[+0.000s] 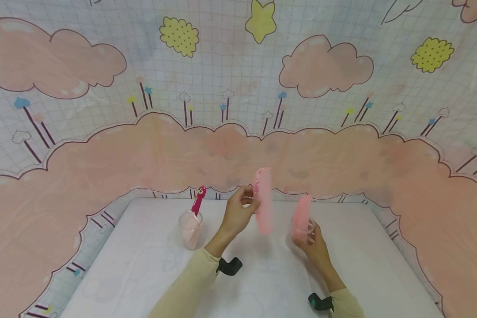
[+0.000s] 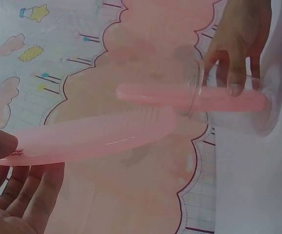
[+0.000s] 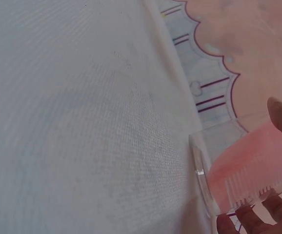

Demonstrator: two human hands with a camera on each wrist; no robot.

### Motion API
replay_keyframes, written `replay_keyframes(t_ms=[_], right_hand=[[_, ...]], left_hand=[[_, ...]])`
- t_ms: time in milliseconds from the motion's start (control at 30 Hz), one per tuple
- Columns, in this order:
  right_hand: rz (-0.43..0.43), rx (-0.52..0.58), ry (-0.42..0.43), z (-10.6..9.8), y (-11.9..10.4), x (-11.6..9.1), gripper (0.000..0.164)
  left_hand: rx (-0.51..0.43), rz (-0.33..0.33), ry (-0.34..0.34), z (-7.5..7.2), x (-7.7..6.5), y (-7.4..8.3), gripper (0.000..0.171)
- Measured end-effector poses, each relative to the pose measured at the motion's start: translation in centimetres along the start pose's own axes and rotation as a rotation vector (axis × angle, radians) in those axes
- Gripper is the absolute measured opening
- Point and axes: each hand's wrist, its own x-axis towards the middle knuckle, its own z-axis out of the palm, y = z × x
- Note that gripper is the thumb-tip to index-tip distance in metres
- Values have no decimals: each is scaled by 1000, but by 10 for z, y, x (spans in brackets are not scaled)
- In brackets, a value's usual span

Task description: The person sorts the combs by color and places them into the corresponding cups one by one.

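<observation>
My left hand [image 1: 238, 212] pinches a translucent pink comb [image 1: 264, 203] and holds it raised above the table. In the left wrist view the thumb lies on one side of this comb [image 2: 92, 139] and the fingers on the other. My right hand [image 1: 317, 249] grips a clear cup [image 2: 243, 122] standing on the table to the right. A second pink comb [image 1: 302, 212] stands in that cup, its upper end sticking out past the rim. In the right wrist view its teeth [image 3: 243, 187] show through the clear wall.
Left of my left hand stands another clear cup [image 1: 186, 238], with a magenta-handled item [image 1: 198, 202] leaning in it; its lower end is unclear. The white table [image 1: 119, 265] reaches back to a patterned cloth backdrop [image 1: 222, 154].
</observation>
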Motion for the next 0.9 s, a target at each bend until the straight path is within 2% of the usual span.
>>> replay_keyframes(t_ms=[300, 567, 733, 833, 900], right_hand=[[-4, 0, 7, 0, 1, 0, 95], [-8, -24, 5, 2, 0, 0, 94], [4, -31, 7, 2, 0, 0, 96], [13, -35, 6, 2, 1, 0, 97], [17, -38, 6, 2, 1, 0, 97]], left_hand=[[21, 38, 12, 17, 5, 4, 22], [-27, 59, 7, 34, 9, 12, 24], [-30, 63, -14, 39, 6, 33, 23], [-50, 88, -7, 42, 4, 45, 21], [-53, 86, 0, 46, 5, 45, 21]])
